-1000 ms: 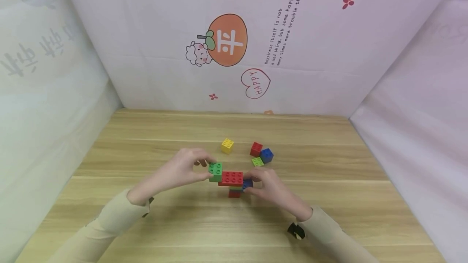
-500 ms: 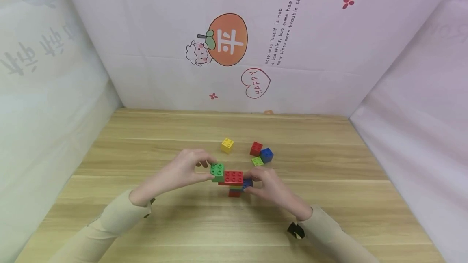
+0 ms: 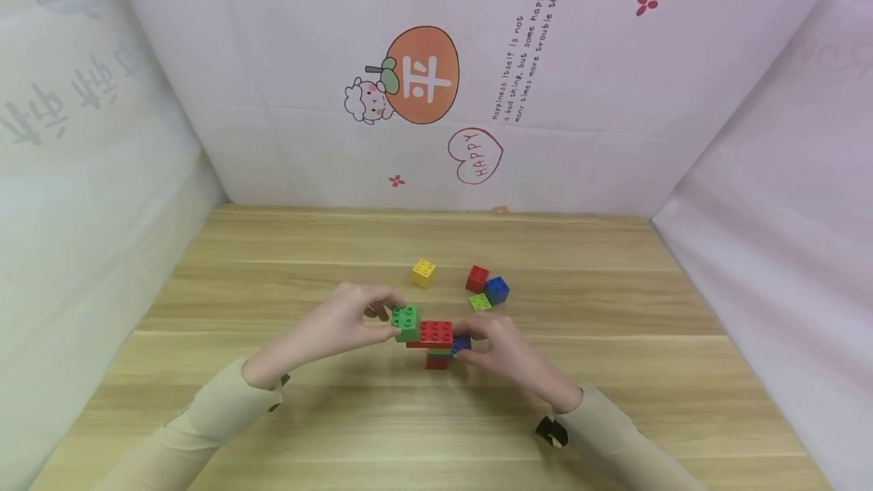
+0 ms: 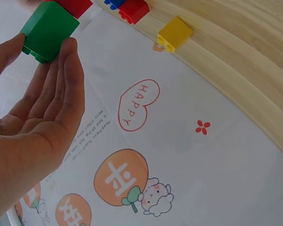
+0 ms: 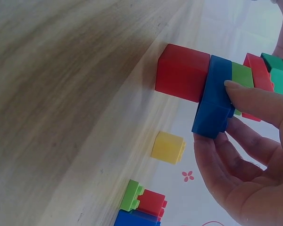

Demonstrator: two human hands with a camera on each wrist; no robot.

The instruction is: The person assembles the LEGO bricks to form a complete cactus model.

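Between thumb and fingers, my left hand [image 3: 351,318] pinches a green building brick [image 3: 405,323] at the left end of a long red brick [image 3: 436,333]. Whether its studs are locked there I cannot tell. The long red brick tops a small stack. Under it, in the right wrist view, come a light green brick [image 5: 243,74], a blue brick [image 5: 212,96] that juts to the right, and a red brick [image 5: 181,73] at the bottom. My right hand [image 3: 501,343] grips the jutting blue brick, its thumb on the near side. Fingertips partly hide that brick.
Behind the stack, a loose yellow brick [image 3: 423,273] lies on the wooden table [image 3: 307,241]. To its right, a red brick [image 3: 477,279], a blue brick [image 3: 497,290] and a flat light green brick [image 3: 480,302] lie close together. Printed white cloth [image 3: 580,165] stands behind.
The green brick has shifted slightly right over the end of the long red brick with my left hand, and now tilts a little. My right hand has stayed on the blue brick.
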